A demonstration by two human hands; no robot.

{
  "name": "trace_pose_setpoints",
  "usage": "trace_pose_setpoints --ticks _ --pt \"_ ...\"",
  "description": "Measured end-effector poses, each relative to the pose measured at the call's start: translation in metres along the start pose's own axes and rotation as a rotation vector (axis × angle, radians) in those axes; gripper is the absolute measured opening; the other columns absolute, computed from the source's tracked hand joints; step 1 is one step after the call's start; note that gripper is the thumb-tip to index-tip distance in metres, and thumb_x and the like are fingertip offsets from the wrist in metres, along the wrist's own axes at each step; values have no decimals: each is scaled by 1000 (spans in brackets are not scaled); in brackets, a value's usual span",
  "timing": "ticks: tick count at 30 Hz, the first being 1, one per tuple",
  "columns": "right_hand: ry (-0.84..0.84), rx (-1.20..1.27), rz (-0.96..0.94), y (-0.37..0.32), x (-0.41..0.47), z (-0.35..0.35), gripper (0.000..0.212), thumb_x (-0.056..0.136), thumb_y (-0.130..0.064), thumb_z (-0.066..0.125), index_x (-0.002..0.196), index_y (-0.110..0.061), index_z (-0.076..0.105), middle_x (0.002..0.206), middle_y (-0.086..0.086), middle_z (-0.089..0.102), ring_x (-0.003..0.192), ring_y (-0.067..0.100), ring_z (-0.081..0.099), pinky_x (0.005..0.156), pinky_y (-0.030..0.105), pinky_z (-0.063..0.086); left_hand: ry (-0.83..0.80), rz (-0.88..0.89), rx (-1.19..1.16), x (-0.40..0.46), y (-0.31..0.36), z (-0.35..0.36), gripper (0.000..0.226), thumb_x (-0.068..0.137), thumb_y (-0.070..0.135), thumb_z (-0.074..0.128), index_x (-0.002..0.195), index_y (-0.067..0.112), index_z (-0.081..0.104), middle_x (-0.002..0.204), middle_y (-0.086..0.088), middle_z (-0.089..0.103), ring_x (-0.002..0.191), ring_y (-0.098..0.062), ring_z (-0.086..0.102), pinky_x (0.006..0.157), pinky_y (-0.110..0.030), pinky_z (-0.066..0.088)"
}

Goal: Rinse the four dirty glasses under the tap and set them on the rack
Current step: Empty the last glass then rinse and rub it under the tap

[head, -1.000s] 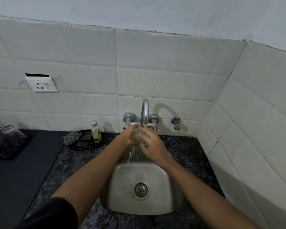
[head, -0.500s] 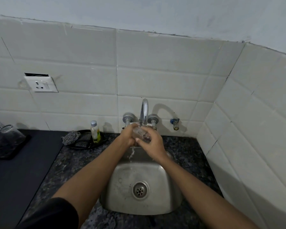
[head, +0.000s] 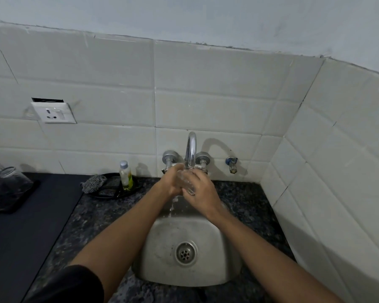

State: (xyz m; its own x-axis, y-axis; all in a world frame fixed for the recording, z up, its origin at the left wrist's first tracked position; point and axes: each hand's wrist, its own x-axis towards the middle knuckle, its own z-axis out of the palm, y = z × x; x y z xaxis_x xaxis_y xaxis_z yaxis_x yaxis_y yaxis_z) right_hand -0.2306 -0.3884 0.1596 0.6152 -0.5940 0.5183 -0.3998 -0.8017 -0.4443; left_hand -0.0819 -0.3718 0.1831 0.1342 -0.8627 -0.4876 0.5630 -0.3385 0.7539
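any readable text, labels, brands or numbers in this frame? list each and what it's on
None readable.
Small clear plastic bottle with a grey cap: yellow-green label, print too small and blurred to read.
White wall socket plate: no legible marking.
Chrome tap and steel sink: no brand visible.

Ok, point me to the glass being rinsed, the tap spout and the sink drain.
glass (head: 186,182): head view, on the clear wall showing between the two hands.
tap spout (head: 191,147): head view, on the curved chrome neck.
sink drain (head: 186,253): head view, on the strainer's centre.
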Motion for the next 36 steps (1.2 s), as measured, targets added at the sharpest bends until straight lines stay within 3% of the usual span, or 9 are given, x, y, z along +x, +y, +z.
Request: trace_pose_setpoints --ticks 3,7,11,15,20,26,30,32,36 --pt "-32 -73 -131 6 -1 2 57 85 -4 78 139 -15 65 143 4 57 133 22 54 110 35 52 4 -69 77 -2 5 4 35 104 35 49 88 10 69 81 -6 67 75 -21 63 71 -36 48" --pt "41 262 227 1 -1 5 55 85 -18 84 137 -23 68 131 -3 64 117 10 62 99 27 55 24 8 9 -3 1 5 27 106 26 50 92 8 65 72 -5 68 65 -20 66 61 -33 56" --pt "3 347 352 2 0 1 64 83 -23 89 141 -22 62 126 -7 66 110 8 66 90 14 53 -24 94 -50 1 -5 -3 28 102 29 53 108 4 63 87 -11 71 77 -25 70 72 -38 58" --pt "-100 812 725 -1 2 -2 59 87 -38 86 139 -24 61 126 0 71 108 15 74 87 34 65 -84 200 -64 1 -8 -8 24 104 26 51 106 5 62 93 -14 69 84 -27 71 85 -45 56" --pt "-213 1078 926 3 -3 -3 53 95 -42 77 137 -13 63 128 15 69 110 32 73 87 40 65 -28 376 98 -4 -15 0 8 104 18 56 111 19 55 114 -16 67 110 -33 66 106 -58 48" --pt "-185 921 871 8 -17 -13 40 94 -40 77 127 -19 68 113 6 77 98 23 76 83 41 66 6 852 954 -6 -40 -38 42 107 42 51 145 23 47 140 1 58 129 -11 56 108 -40 48" --pt "-173 776 839 14 -24 -16 32 92 -38 80 118 -22 71 106 5 78 83 20 74 77 38 63 -120 1043 1438 -10 -44 -65 72 106 38 53 164 19 16 172 0 12 158 -12 11 127 -28 12" --pt "-161 753 829 14 -25 -17 30 92 -36 80 117 -20 71 103 7 78 78 19 71 69 34 61 -164 1113 1596 -4 -46 -71 80 102 32 59 164 12 12 173 -3 3 159 -15 2 129 -32 9" --pt "-108 726 767 8 -24 -20 31 89 -33 84 117 -24 72 100 3 79 81 19 75 71 37 63 -109 1224 1665 5 -40 -63 77 101 26 59 163 8 17 171 -12 16 159 -23 9 128 -47 19"
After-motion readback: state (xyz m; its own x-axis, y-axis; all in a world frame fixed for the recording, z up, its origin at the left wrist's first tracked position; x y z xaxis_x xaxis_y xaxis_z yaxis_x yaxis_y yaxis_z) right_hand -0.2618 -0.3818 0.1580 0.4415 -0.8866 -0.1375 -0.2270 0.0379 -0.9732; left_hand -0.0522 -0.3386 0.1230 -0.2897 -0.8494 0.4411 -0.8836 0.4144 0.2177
